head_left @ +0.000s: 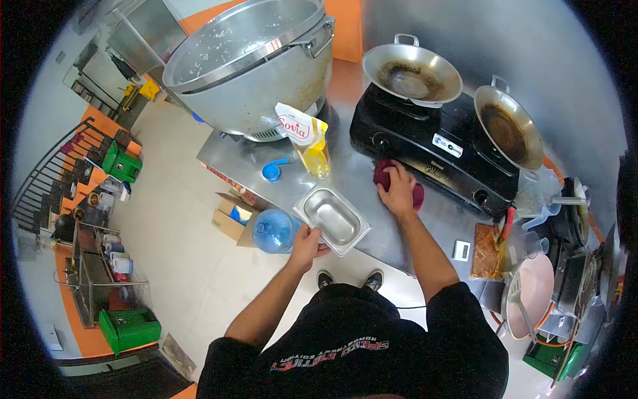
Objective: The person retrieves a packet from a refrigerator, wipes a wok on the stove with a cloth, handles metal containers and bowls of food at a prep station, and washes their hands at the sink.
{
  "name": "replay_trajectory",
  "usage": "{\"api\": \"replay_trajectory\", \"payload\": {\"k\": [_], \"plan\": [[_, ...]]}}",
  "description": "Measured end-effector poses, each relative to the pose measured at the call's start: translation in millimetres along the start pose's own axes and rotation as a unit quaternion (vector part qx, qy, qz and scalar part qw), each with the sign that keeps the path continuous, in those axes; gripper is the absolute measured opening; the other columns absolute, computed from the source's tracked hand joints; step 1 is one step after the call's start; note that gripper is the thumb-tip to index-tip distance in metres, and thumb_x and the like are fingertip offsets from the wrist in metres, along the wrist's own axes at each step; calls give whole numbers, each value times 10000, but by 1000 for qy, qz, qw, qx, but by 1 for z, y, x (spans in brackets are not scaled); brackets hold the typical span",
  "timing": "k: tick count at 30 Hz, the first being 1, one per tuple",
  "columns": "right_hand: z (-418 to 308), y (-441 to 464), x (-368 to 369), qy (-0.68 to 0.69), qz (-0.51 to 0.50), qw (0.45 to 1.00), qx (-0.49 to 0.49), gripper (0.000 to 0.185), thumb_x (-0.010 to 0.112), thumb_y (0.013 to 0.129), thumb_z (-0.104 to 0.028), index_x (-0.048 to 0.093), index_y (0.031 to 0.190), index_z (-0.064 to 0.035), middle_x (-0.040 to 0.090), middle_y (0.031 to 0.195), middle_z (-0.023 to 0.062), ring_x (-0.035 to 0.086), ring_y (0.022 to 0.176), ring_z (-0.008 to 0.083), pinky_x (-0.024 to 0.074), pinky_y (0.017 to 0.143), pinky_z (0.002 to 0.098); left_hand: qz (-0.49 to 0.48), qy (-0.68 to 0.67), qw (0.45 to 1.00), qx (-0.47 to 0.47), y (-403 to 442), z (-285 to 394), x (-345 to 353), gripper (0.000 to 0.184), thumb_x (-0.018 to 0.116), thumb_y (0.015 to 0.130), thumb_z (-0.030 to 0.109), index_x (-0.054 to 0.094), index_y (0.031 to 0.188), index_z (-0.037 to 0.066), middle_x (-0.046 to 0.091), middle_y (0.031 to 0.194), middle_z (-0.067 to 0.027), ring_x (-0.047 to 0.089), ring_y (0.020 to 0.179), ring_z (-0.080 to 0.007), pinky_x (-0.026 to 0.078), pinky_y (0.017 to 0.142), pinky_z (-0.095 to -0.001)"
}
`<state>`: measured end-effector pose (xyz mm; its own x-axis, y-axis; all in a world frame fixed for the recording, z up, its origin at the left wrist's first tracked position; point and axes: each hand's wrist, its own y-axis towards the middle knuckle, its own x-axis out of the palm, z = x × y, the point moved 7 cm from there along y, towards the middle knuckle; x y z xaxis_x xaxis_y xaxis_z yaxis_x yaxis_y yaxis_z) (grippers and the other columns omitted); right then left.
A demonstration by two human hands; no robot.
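My left hand (pixel 308 247) grips the near corner of a small rectangular steel food pan (pixel 337 216), tilted at the counter's front edge, its inside bare. My right hand (pixel 399 190) presses a dark red cloth (pixel 384 174) onto the steel counter, fingers closed over it, just in front of the black two-burner gas stove (pixel 425 149). Beyond the pan stands an opened yellow and white pouch (pixel 309 141) marked "Sovia". A blue tape-like roll (pixel 271 171) lies to its left.
Two metal woks (pixel 413 74) (pixel 508 126) sit on the stove. A large rice cooker pot (pixel 252 80) stands at the back left. Below the counter edge are a blue water jug (pixel 274 231) and a cardboard box (pixel 232 218). At right are a white timer (pixel 461 250), a brown packet (pixel 487 251) and a pink basin (pixel 531 282).
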<state>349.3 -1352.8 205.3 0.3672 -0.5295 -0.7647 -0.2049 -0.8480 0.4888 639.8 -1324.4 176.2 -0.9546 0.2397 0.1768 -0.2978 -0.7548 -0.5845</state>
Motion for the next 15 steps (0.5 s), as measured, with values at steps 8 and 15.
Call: {"api": "replay_trajectory", "payload": {"k": [8, 15], "plan": [[19, -6, 18, -48, -69, 950, 300, 589, 537, 860, -453, 453, 1319, -94, 388, 1331, 236, 357, 1224, 447, 309, 988, 603, 5, -10, 1000, -3, 0, 4, -28, 324, 488, 915, 172, 425, 1219, 79, 535, 1062, -103, 663, 839, -258, 594, 719, -395], [-18, 29, 37, -86, -134, 941, 297, 519, 464, 902, -511, 498, 1302, -182, 385, 1364, 254, 338, 1272, 471, 346, 960, 629, -6, -13, 1000, 5, -4, 4, -31, 359, 483, 913, 160, 404, 1255, 87, 527, 1115, -95, 660, 851, -252, 589, 732, -402]]}}
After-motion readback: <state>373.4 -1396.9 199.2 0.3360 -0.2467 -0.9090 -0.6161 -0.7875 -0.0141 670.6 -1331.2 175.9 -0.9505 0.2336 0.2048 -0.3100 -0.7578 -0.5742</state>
